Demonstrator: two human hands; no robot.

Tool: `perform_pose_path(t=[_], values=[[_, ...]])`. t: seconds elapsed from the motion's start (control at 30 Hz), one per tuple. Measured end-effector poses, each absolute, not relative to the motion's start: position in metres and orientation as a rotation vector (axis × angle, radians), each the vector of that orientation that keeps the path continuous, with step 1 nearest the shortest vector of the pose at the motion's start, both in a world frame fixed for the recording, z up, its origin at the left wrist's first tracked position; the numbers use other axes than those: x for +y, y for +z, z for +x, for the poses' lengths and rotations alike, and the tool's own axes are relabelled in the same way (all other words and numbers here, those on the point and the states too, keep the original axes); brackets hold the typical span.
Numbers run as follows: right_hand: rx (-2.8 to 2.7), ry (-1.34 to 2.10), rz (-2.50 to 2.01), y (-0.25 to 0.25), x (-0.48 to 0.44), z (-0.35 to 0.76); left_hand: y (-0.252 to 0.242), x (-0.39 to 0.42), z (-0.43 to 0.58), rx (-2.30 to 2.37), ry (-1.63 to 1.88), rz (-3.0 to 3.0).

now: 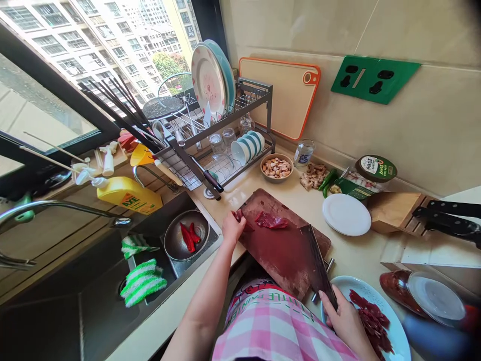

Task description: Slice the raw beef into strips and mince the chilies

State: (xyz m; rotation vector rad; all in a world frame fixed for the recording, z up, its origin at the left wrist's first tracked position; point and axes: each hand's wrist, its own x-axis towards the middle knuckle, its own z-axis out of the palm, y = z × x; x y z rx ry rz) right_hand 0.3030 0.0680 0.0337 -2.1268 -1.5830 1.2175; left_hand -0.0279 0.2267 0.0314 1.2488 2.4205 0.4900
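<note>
A dark wooden cutting board (280, 248) lies on the counter in front of me. My left hand (232, 227) is closed on a small piece of raw red meat (238, 215) at the board's far left edge. A larger meat piece (271, 220) lies beside it on the board. My right hand (344, 318) grips the handle of a cleaver (318, 263), whose blade lies along the board's right side. Just right of that hand, a white plate (396, 331) holds several dark red meat slices (372, 318).
A sink (93, 296) at left holds a metal bowl with red chillies (188, 235) and striped cloths. Behind the board stand a dish rack (218, 135), a bowl of garlic (277, 168), ginger, green chillies, an empty white plate (346, 214) and a knife block (398, 210).
</note>
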Motion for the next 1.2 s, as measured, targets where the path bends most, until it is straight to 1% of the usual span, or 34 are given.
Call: perform_pose_path(t=[0.1,0.2,0.3,0.5,0.67,0.83,1.0,1.13,1.2], values=[[-1.619,1.157,-2.143,0.037,0.067,0.302,0.029,0.225,-0.022,2.13,0.905,1.248],[-1.717,1.157,-2.153,0.042,0.066,0.302,0.031,0.215,-0.016,1.606,1.267,1.086],[-1.927,1.155,-2.02,0.05,0.07,0.302,0.042,0.201,-0.008,1.237,1.329,0.825],[-2.189,1.047,-1.91,0.066,0.113,0.287,0.065,0.175,0.004,0.889,1.245,0.553],[-2.295,0.88,-1.909,0.073,0.145,0.278,0.066,0.163,0.011,0.806,1.242,0.459],[-2.238,0.83,-1.975,0.071,0.144,0.28,0.069,0.157,0.019,0.753,1.186,0.456],[-2.012,0.958,-2.03,0.064,0.113,0.29,0.072,0.155,0.03,0.836,1.11,0.601],[-1.772,1.151,-2.081,0.058,0.083,0.293,0.065,0.157,0.039,1.112,0.982,0.962],[-1.679,1.195,-2.087,0.056,0.073,0.291,0.061,0.158,0.044,1.249,0.943,1.134]])
